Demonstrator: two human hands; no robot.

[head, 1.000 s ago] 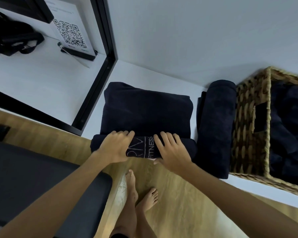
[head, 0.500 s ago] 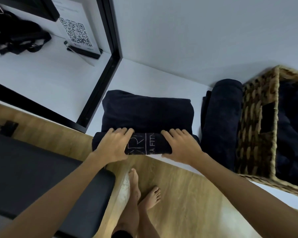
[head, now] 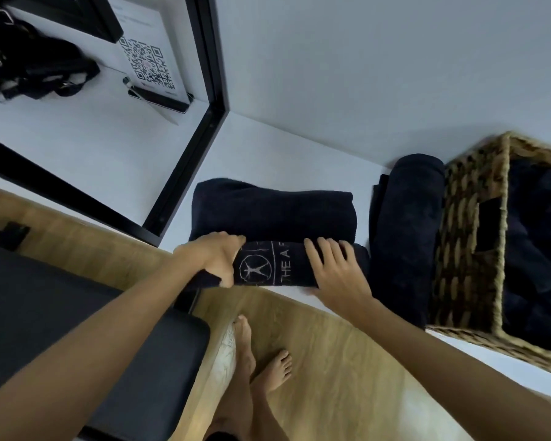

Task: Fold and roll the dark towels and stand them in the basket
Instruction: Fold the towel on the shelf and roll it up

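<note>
A person's hands work a dark towel (head: 272, 214) at the near edge of a white bench (head: 293, 148). The left hand (head: 215, 257) curls around the rolled end, thumb beneath; the right hand (head: 334, 272) lies flat on the roll, fingers straight, beside a printed logo (head: 255, 269). A finished roll (head: 406, 230) lies just right of it, against a wicker basket (head: 458, 249) holding more dark towels (head: 538, 249).

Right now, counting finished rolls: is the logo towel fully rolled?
Partly rolled: the logo towel has a flat folded part lying beyond the roll under both hands.
</note>
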